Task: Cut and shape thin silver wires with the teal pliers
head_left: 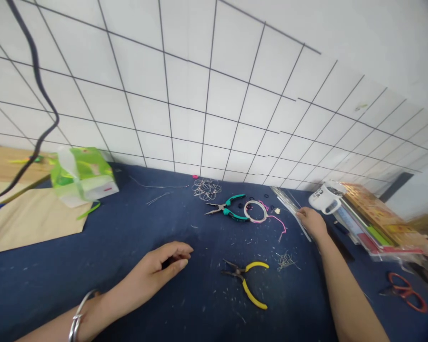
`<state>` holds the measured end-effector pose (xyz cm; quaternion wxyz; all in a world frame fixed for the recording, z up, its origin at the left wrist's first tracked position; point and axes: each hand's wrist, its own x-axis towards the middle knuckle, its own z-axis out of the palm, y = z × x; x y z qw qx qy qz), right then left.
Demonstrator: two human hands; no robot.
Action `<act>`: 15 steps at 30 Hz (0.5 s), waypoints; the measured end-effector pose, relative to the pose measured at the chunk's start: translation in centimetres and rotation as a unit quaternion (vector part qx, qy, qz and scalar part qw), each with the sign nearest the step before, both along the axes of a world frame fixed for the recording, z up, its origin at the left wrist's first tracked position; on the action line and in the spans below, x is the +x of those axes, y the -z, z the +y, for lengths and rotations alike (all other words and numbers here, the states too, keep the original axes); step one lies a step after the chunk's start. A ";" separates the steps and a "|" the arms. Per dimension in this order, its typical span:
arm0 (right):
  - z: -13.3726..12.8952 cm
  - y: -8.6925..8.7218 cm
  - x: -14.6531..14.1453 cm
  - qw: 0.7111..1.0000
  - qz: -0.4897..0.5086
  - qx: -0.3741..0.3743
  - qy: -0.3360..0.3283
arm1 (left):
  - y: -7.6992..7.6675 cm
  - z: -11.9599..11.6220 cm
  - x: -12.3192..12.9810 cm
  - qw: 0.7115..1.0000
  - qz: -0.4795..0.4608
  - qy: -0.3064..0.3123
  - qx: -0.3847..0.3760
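Observation:
My left hand (171, 261) rests over the dark blue table top, fingers loosely curled and thumb a little apart, with nothing in it. At the right, my right hand (311, 222) pinches at a bundle of thin straight metal wires (287, 202); its fingertips are partly hidden. Yellow-handled pliers (239, 271) lie with handles spread between my hands. Behind them are green-handled long-nose pliers (223, 208), touching or nearly touching a white ring (256, 212) with pink cord. A tangle of short wire bits (286, 260) lies below my right hand.
Coiled wire loops (207, 189) lie near the tiled wall. A white mug (327, 198) stands at the right beside stacked books (378, 223). Orange-handled scissors (405, 290) lie at the right. On the left are a green bag (83, 173) and beige cloth (39, 218).

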<state>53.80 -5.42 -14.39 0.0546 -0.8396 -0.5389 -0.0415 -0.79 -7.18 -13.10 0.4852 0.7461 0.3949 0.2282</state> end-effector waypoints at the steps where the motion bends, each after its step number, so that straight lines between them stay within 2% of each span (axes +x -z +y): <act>1: 0.0 0.1 0.1 1.000 -0.002 -0.001 0.004 | 0.0 0.0 0.0 1.000 -0.002 0.001 -0.001; 10: 0.2 0.7 0.6 0.999 -0.019 0.031 0.010 | 0.3 0.1 -0.2 1.000 0.002 0.004 -0.002; 15: -0.2 0.2 0.9 0.997 -0.032 0.066 0.003 | 1.3 0.1 -0.3 1.000 0.003 -0.005 -0.006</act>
